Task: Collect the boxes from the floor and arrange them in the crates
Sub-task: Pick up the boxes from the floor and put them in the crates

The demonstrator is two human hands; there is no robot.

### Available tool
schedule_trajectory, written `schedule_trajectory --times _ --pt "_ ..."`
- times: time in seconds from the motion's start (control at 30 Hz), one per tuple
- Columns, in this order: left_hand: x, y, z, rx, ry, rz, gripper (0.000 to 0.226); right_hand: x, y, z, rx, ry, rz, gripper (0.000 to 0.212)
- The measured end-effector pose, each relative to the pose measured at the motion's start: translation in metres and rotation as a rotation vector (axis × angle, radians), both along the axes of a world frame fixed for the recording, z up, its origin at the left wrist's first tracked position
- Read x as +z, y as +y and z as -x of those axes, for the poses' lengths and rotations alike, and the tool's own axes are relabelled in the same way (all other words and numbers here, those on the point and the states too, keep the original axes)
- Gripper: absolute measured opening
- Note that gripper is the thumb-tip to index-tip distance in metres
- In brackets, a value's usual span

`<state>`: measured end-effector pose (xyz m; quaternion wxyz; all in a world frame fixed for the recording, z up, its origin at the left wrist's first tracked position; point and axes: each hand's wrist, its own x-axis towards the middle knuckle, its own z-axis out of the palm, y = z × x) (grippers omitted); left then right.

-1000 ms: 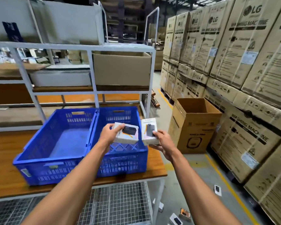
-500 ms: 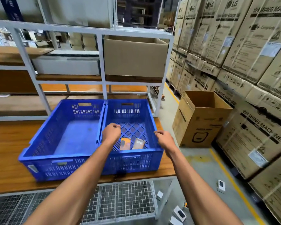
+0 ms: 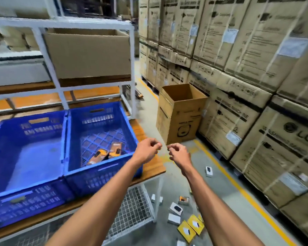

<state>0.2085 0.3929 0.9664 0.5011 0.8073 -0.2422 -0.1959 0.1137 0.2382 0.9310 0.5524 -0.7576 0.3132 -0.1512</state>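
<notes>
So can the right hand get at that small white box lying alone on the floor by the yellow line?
Probably, once the person bends down. The right hand is empty, its fingers loosely curled, and nothing lies between it and the white box, which sits apart on bare floor, well below the hand.

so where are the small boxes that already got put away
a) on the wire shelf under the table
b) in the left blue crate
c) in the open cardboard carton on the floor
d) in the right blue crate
d: the small boxes lie on the bottom of the right blue crate, near its front wall, while the left blue crate shows only its bare floor.
</notes>
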Motion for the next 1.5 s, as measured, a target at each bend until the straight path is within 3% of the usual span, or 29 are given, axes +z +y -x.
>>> schedule_trajectory --times 0.27,0.4,0.63,1.23,1.5 --pt "-0.051 -0.105 0.098 -0.198 0.016 -0.124 0.028 -0.031 -0.081 0.141 -0.178 0.124 0.007 0.025" --pt "-0.070 -0.139 0.149 -0.260 0.032 -0.198 0.012 -0.054 -0.125 0.217 -0.267 0.170 -0.026 0.020" --pt "-0.111 -0.186 0.203 -0.281 -0.002 -0.365 0.012 -0.090 -0.186 0.300 -0.280 0.248 -0.065 0.016" --pt "-0.219 -0.256 0.261 -0.109 -0.016 -0.521 0.016 -0.202 -0.266 0.336 -0.054 0.350 -0.023 0.018" --pt "-0.323 -0.282 0.254 -0.168 0.015 -0.555 0.015 -0.300 -0.273 0.336 -0.035 0.408 -0.083 0.016"
